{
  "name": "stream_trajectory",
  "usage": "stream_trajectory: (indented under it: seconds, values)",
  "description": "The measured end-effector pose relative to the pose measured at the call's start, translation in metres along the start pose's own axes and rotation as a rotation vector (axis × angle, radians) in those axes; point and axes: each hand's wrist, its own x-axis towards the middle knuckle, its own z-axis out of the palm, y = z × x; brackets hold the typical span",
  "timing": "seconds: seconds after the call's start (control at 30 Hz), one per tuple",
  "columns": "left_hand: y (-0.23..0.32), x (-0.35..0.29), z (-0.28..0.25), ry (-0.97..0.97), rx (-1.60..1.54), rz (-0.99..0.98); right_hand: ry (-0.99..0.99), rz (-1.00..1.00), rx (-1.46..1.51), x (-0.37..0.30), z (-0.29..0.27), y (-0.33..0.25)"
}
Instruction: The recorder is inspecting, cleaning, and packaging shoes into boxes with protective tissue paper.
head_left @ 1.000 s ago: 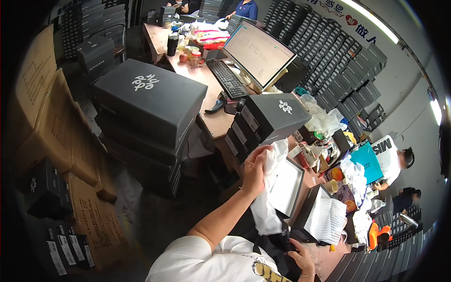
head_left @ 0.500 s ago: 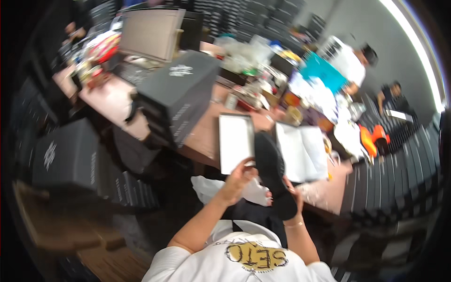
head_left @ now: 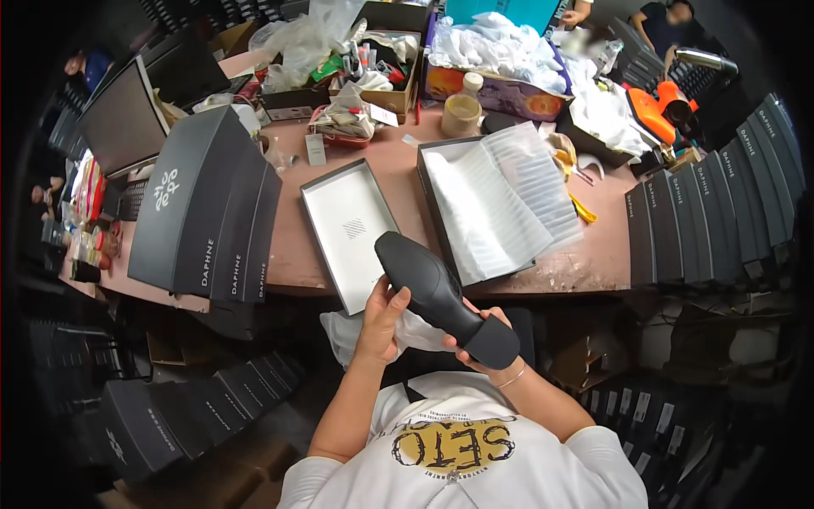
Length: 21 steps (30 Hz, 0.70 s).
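A black heeled shoe [head_left: 424, 284] is held over my lap, its sole turned up and its toe pointing to the far left. My left hand [head_left: 383, 321] grips it along the side near the forefoot, thumb showing. Round the heel end my right hand [head_left: 492, 339] is closed, with the fingers partly hidden beneath. Below the shoe, a crumpled sheet of thin white wrapping [head_left: 415, 333] lies over my lap. Beyond my hands, a shallow box lid [head_left: 335, 199] shows its white inside. To its right stands an open black shoebox [head_left: 434, 222] with white wrapping sheets [head_left: 500, 204] spread over it.
Black shoeboxes [head_left: 191, 212] stand at the table's left, and a row of more boxes [head_left: 712, 204] lines the right. Along the back are a jar [head_left: 460, 116], a red basket [head_left: 343, 127] of small items and a patterned carton [head_left: 543, 103] of white wrapping. Other people are farther back.
The shoe has tilted from nearly upright to slanting, toe to the far left. My left hand has moved from beside it onto its side. The view has turned and sharpened.
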Motion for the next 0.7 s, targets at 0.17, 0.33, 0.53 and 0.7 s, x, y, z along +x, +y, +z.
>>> stream_trajectory:
  seconds: [0.17, 0.33, 0.53, 0.7]
  values:
    - [0.005, 0.016, -0.014, 0.051, -0.024, -0.018, 0.009, 0.038, 0.01, 0.019, -0.008, -0.012]
    - [0.026, 0.016, -0.023, 0.054, 0.168, 0.09, 0.368, -0.063, -0.798, 0.057, 0.046, -0.004]
    - [0.026, 0.003, -0.013, 0.08, 0.279, 0.138, 0.177, -0.18, -2.407, 0.087, 0.071, 0.019]
    - [0.027, 0.004, 0.006, 0.366, -0.131, -0.024, 0.018, -0.514, -2.183, 0.055, 0.047, 0.014]
